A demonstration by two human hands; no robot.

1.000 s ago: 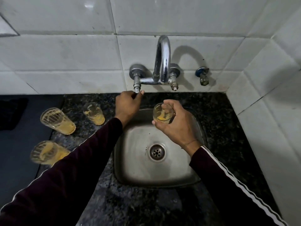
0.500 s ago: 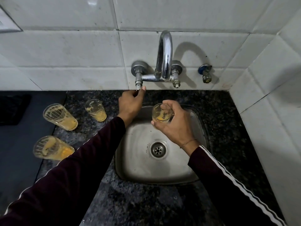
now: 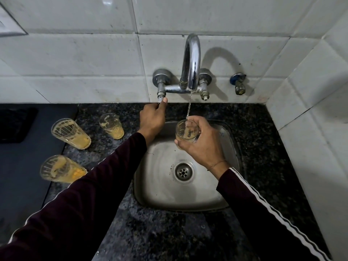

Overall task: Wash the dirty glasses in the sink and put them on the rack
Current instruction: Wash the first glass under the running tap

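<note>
A: Why is the glass (image 3: 186, 131) there?

B: The right hand (image 3: 202, 143) grips it over the sink (image 3: 231, 140), mouth up, to catch the stream (image 3: 188, 106). The left hand (image 3: 153, 118) pinches the tap handle (image 3: 161, 95).

A: The rest?

B: 3 dirty glasses (image 3: 70, 133) wait on the counter (image 3: 254, 129). No rack in view. No writing anywhere.

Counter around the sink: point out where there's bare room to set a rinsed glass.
Free: the dark counter between the sink and the right tiled wall, and the strip in front of the sink. Crowded: left of the sink, where three dirty glasses stand and the left arm crosses.
</note>
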